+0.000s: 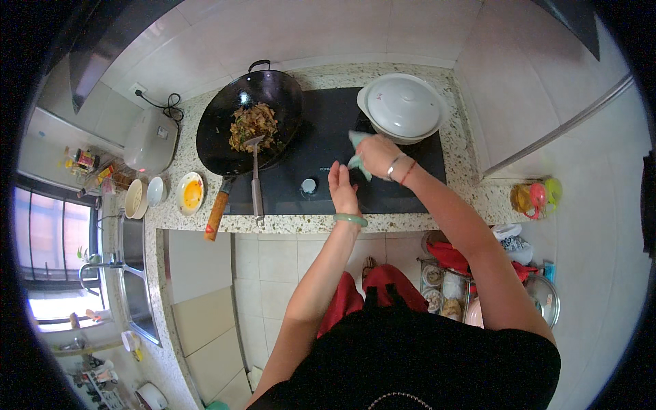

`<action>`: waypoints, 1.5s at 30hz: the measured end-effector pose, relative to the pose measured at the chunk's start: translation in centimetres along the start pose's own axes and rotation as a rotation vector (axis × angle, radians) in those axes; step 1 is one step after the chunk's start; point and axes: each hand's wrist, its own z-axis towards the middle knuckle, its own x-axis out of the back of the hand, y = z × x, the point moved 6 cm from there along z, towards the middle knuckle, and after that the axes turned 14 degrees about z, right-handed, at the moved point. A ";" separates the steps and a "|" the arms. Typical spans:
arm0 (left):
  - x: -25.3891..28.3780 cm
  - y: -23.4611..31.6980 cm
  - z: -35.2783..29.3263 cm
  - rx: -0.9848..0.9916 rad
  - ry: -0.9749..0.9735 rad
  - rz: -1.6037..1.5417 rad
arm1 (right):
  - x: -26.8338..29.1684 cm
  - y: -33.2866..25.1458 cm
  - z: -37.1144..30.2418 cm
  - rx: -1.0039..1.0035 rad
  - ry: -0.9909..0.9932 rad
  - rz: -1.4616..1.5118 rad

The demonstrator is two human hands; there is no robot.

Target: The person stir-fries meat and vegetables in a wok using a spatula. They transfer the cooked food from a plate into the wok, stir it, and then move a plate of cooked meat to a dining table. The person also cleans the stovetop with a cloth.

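Note:
My right hand is closed on a pale green cloth, just in front of a white lidded pot. Part of the cloth sticks out past the fingers over the black glass cooktop. Beside it, my left hand hovers low over the front of the cooktop. Its fingers are stretched out and nothing shows in them. A silver knob lies to its left. On the left burner sits a black wok holding cooked food, with a metal spatula resting in it.
The wok's wooden handle juts over the counter's front edge. Left of it are a plate with orange liquid, a small white bowl, a rice cooker and a sink. Colourful cups stand at the right.

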 end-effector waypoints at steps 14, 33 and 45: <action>1.6 -7.5 -2.4 0.059 -0.104 -0.010 | -11.0 5.5 -7.7 0.100 0.337 0.173; 3.3 -5.4 -5.9 0.111 -0.109 -0.012 | 2.8 1.3 8.7 0.089 0.306 -0.079; 9.9 -7.8 -4.2 0.185 -0.171 -0.381 | -10.5 -6.6 -6.3 0.214 0.126 0.573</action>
